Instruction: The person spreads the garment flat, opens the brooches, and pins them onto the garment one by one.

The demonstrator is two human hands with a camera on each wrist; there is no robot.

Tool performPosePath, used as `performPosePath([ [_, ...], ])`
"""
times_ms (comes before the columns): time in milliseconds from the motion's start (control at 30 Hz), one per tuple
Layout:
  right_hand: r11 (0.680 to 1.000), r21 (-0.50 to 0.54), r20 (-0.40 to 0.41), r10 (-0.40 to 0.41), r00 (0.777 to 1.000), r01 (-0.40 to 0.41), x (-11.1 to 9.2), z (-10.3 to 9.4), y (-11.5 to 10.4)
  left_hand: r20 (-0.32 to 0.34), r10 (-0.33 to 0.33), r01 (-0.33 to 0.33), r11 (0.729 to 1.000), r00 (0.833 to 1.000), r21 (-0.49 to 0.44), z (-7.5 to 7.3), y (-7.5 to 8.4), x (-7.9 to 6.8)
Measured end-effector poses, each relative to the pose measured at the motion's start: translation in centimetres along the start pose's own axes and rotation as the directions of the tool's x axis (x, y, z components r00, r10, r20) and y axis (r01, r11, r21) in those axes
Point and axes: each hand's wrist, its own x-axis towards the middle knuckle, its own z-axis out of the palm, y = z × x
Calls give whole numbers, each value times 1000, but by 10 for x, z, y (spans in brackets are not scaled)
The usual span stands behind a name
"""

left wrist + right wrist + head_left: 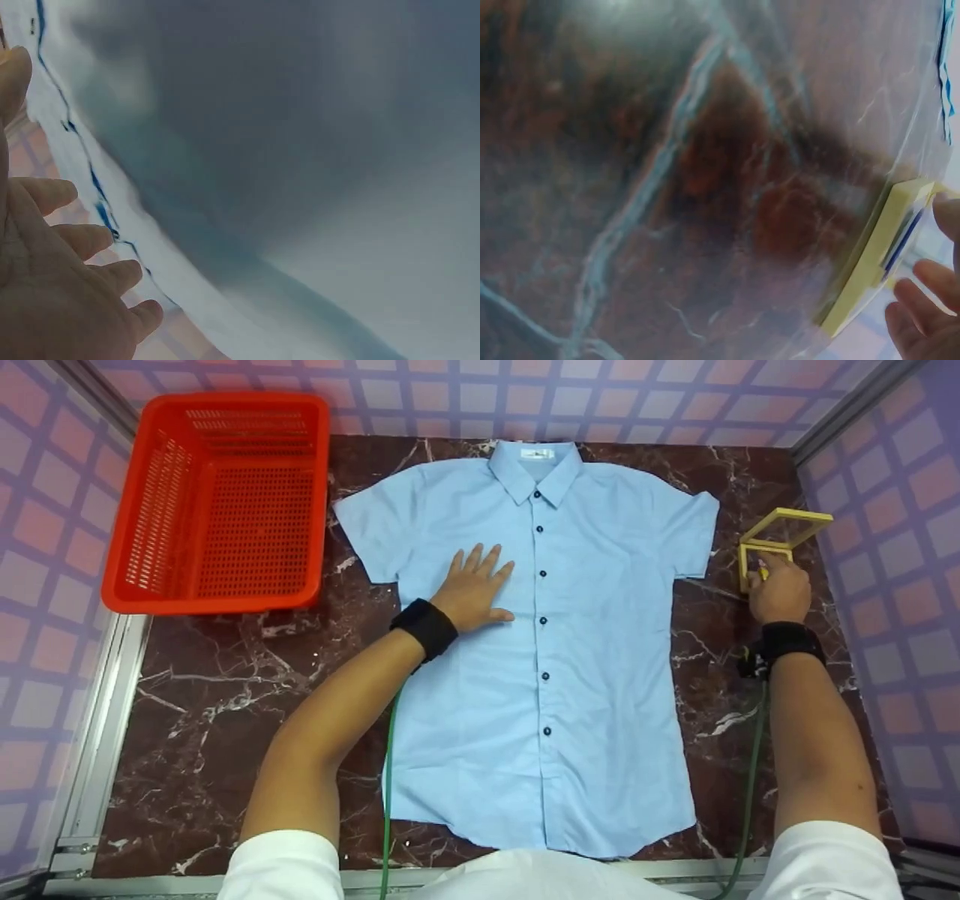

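Note:
A light blue short-sleeved shirt (pixel 600 660) lies flat, face up, its collar at the far end and its dark buttons down the middle. My left hand (pixel 472 589) rests on the shirt's chest left of the buttons, palm down with fingers spread; its fingers (pixel 112 277) lie by the placket in the left wrist view. To the right, my right hand (pixel 780 589) reaches into a small yellow box (pixel 744 562) with a raised see-through lid (pixel 802 525). A small yellow piece (pixel 763 570) shows at its fingertips; I cannot tell whether they pinch it. Something dark blue (pixel 904 244) lies in the box.
A red plastic basket (pixel 319 510) stands at the back left, near the shirt's sleeve. Dark marbled tabletop (pixel 225 750) surrounds the shirt, with checked walls (pixel 480 397) behind and at both sides. Green cables (pixel 388 780) run from both black wristbands (pixel 425 628).

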Motion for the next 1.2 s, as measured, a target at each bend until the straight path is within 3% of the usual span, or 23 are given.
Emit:
performPosePath([
  [200,999,-25,38,40,998,-39,2,0,5,45,-75,75,997,996,2,4,-14,-5],
  [533,995,-9,-112,96,989,-98,5,-1,11,51,-93,95,995,994,-26,5,-17,-5],
  [633,997,58,-179,56,982,-46,4,2,7,55,-94,96,995,994,-32,6,-19,-6],
  [700,993,115,-221,-8,975,34,3,6,1,52,-94,97,995,994,-39,6,-20,-7],
  [867,949,226,-245,-162,956,219,0,9,-23,56,-96,98,994,994,-38,6,-22,-8],
  [1033,913,310,-243,-193,951,264,-2,14,-45,65,-88,90,996,994,-29,4,-22,-8],
  [1200,886,382,-258,-170,951,262,-5,19,-58,60,-77,78,997,995,-27,3,-20,-7],
])
